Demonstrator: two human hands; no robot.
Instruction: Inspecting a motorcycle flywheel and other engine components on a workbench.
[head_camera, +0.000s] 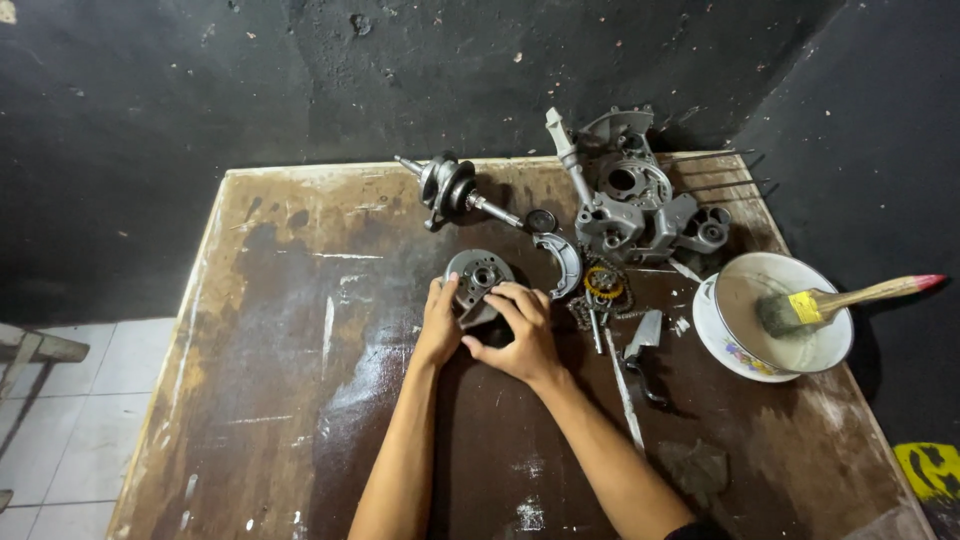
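Both hands rest on a round grey metal plate with a central bearing hole (478, 278), which lies near the centre of the worn, stained brown wooden table (270, 380). The left hand (440, 322) presses against the plate's edge at 7 o'clock, fingers curled loosely along the rim. The right hand (517, 338) covers the plate's 5 o'clock portion, fingers bent over it; whether either hand fully clasps the plate cannot be determined.

At 11 o'clock from the plate lies a steel crankshaft with a dark flywheel web (452, 190). At 2 o'clock, touching the plate's rim or just beside it, lies a curved grey brake shoe (563, 262). Farther out at 2 o'clock sits a grey cast-aluminium engine crankcase (635, 205) near the table's back edge. At 3 o'clock lies a small sprocket with a yellow ring and a length of chain (601, 288). Well apart at 3 o'clock stands a white enamel bowl with a floral rim (735, 345), holding a wooden-handled paintbrush with a red tip (825, 305).
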